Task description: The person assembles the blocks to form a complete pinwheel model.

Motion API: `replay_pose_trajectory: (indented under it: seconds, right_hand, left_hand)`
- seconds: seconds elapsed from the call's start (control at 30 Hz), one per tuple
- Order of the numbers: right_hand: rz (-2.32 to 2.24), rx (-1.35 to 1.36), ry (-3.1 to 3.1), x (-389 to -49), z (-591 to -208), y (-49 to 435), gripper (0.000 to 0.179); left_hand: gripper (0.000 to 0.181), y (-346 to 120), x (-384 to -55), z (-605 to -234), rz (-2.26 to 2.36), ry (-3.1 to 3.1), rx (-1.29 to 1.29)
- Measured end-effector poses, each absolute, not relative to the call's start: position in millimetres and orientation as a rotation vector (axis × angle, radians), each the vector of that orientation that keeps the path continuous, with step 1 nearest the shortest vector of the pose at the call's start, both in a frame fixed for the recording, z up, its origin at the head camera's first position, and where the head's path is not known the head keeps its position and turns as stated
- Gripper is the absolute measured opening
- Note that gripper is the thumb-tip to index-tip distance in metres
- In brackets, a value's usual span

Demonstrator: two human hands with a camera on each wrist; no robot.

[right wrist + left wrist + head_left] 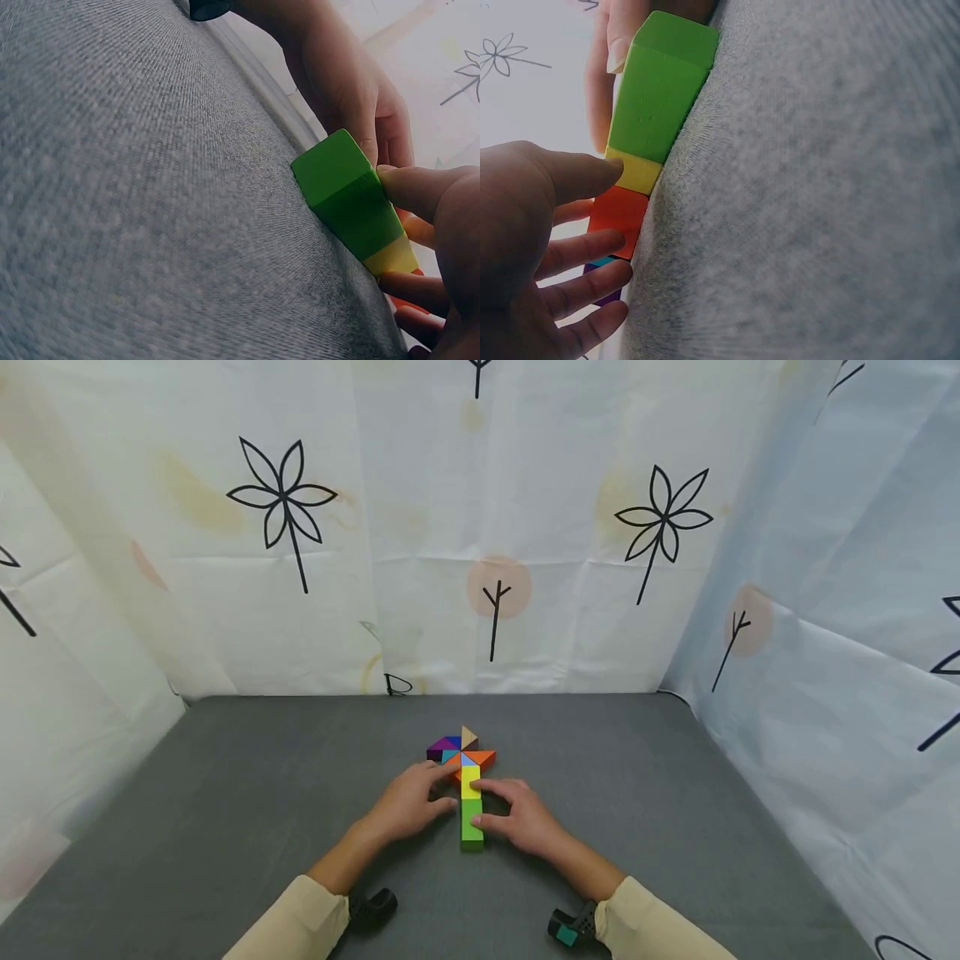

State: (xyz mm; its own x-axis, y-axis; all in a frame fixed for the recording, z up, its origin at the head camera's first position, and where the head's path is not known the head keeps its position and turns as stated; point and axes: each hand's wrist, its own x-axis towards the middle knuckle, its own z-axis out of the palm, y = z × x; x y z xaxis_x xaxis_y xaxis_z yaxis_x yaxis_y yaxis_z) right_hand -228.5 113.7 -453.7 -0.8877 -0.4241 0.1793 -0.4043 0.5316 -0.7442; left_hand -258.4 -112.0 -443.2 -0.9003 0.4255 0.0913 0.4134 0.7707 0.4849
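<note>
A row of coloured blocks stretches away from me in the head view. A green block (pixel 472 827) forms the near end, and a yellow block (pixel 470 774) follows it. Beyond them, triangular blocks fan out, among them an orange one (pixel 485 758), a purple one (pixel 441 746) and a tan one (pixel 468 739). My left hand (pixel 405 802) lies along the left side, its fairly straight fingers reaching the orange pieces and its thumb beside the yellow block. From the right, my right hand (pixel 528 818) touches the green block with its thumb and the yellow block with its index finger, both extended.
The blocks lie on a grey cloth-covered table (pixel 262 793). White curtains (pixel 420 527) printed with plant drawings enclose it at the back and sides. Black wrist devices show at the left cuff (pixel 375 906) and the right cuff (pixel 573 927).
</note>
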Motion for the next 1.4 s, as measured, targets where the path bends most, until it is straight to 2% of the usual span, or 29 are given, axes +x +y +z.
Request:
replay_pose_trajectory:
  seconds: [0.9,1.4]
  right_hand:
    - [-1.278,-0.806,2.74,-229.8,-451.8,118.7,0.048]
    - [-1.297,-0.778,2.673,-234.8,-450.6,118.1,0.048]
  left_hand:
    - [0.05,-116.0,-259.9,-439.8,0.877,2.85,0.76]
    - [0.054,-119.4,-260.5,-437.9,0.909,2.809,0.765]
